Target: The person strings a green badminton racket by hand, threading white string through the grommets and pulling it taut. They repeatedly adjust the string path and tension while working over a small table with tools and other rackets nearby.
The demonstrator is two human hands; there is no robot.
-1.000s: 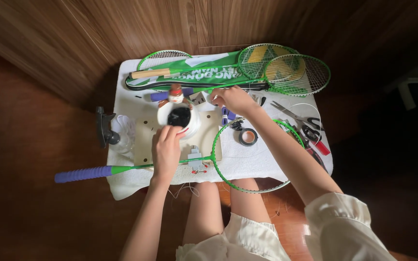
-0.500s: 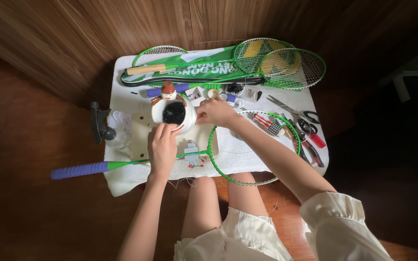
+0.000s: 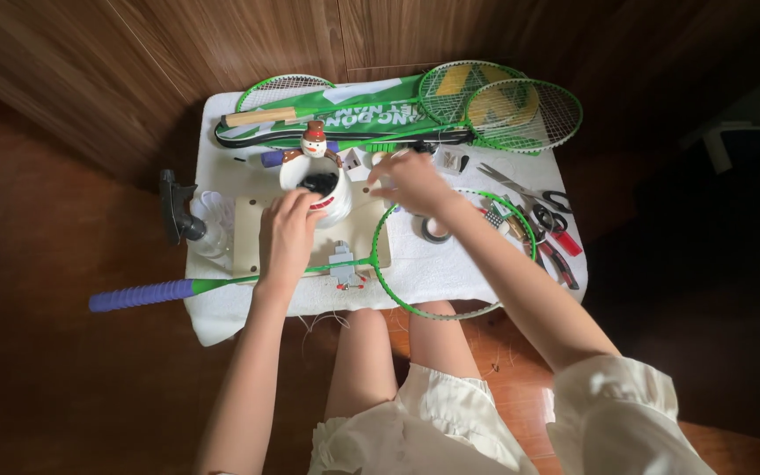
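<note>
- My left hand has its fingers curled on the near rim of the white snowman mug.
- My right hand rests right of it, above the green racket; I cannot tell how its fingers are set.

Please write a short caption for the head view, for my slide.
Left hand on a white mug, right hand beside it, above a green racket on a small table.
</note>
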